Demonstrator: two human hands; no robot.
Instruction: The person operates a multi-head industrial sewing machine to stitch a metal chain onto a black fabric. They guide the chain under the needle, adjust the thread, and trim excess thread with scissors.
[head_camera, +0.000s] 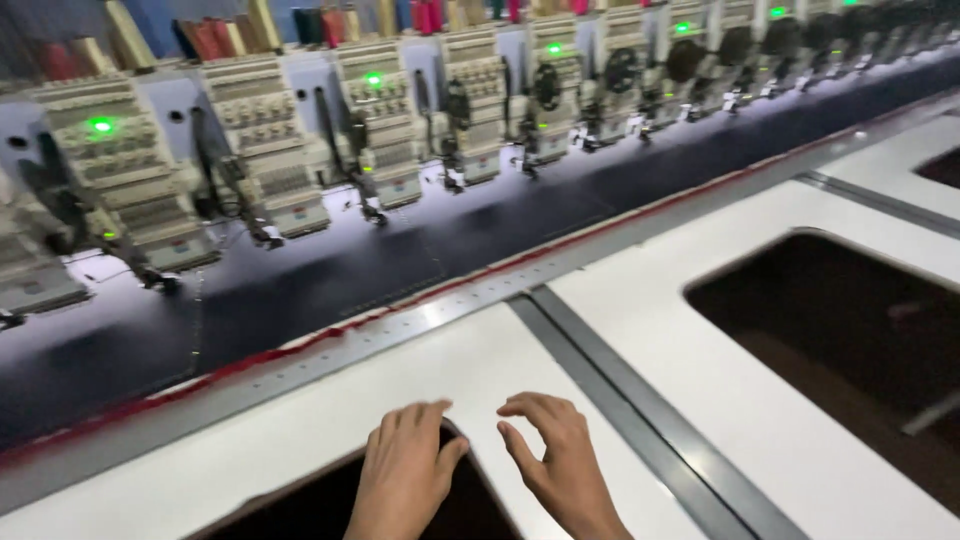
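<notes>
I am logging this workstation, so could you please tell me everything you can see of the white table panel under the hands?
The white table panel is flat, smooth and glossy, like laminate. A dark rounded-corner opening is cut into its near edge. The left hand rests at that opening's rim; the right hand hovers with fingers curled beside it. A grey metal rail bounds it on the right, a perforated metal strip at the back.

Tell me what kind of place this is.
Likely a textile embroidery workshop: a long row of multi-head embroidery machine heads with green indicator lights, thread cones on top, and dark fabric stretched beneath. Both hands hover over a white machine table.
</notes>
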